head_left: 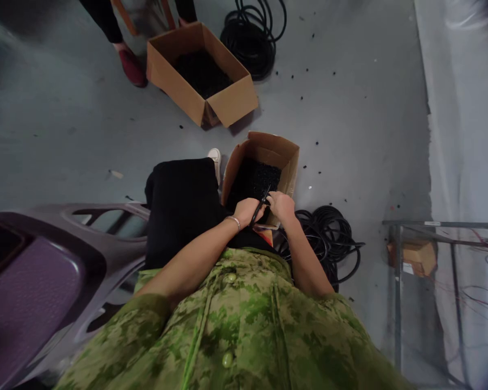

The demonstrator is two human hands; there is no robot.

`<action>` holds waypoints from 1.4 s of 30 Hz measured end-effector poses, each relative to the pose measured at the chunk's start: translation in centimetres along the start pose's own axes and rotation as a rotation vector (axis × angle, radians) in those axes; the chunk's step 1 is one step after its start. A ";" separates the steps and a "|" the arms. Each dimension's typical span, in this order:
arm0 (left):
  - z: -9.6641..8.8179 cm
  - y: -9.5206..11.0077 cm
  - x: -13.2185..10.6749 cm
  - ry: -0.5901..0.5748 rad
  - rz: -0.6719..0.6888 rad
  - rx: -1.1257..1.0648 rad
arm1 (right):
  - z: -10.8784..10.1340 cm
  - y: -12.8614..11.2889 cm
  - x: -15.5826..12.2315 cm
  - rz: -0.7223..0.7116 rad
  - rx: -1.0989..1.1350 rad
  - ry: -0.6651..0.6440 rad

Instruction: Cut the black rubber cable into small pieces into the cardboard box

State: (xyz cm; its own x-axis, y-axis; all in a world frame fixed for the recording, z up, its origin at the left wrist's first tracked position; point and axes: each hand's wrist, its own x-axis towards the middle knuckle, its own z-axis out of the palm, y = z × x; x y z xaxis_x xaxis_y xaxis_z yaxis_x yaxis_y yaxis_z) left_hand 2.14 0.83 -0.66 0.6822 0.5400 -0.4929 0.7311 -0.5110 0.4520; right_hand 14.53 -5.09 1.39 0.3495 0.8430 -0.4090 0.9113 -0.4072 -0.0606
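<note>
Two hands: left hand [246, 210] clamped scissors [261, 205], right hand [282, 206] closed, unclear on what
Box: cardboard box [288, 157] seemed half full
To go: tubing coil [329, 238], loads

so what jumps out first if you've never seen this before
Both hands meet at centre over an open cardboard box full of small black pieces, the left hand gripping a black tool beside the right hand. A coil of black hose lies on the floor just right of them; a second box sits farther off, by another person's red shoe.
</note>
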 end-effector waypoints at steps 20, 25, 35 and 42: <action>-0.2 -0.2 -0.2 0.020 0.065 -0.068 | 1.4 1.7 0.0 -0.123 0.105 0.012; -0.3 -0.4 -0.1 0.098 0.020 -0.159 | 1.8 2.0 0.2 -0.082 0.146 0.050; 0.1 -2.4 0.9 -0.057 -0.175 -0.546 | 6.0 3.9 -3.1 0.002 0.097 -0.123; 0.3 -3.7 -0.7 -0.125 -0.119 -0.606 | 8.3 2.1 -3.8 0.046 -0.005 -0.221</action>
State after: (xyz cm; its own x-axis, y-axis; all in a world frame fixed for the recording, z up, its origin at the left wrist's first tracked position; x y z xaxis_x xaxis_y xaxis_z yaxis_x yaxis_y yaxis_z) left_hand -1.06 2.18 -2.18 0.6166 0.4691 -0.6322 0.7014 0.0373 0.7118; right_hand 13.31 -12.00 -4.72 0.3345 0.7258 -0.6012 0.8969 -0.4410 -0.0333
